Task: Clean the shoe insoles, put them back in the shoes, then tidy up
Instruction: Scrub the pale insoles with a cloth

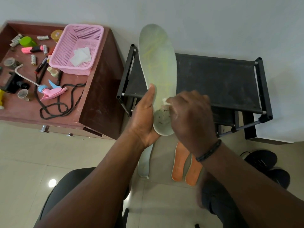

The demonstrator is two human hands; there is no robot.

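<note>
My left hand (144, 116) grips the heel end of a pale grey-green insole (158, 63), held upright in front of me with the toe pointing up. My right hand (190, 116) pinches a small white wipe (164, 100) and presses it against the insole's lower half. On the floor below lie a second grey insole (145, 162) and two orange insoles (180, 163) side by side. A pair of black shoes (263, 160) sits on the floor at the right.
A black shoe rack (222, 79) stands against the wall behind the insole. At left a brown cabinet (98, 96) carries a pink basket (77, 48) with white wipes, a pink spray head (51, 92), black laces and several small items.
</note>
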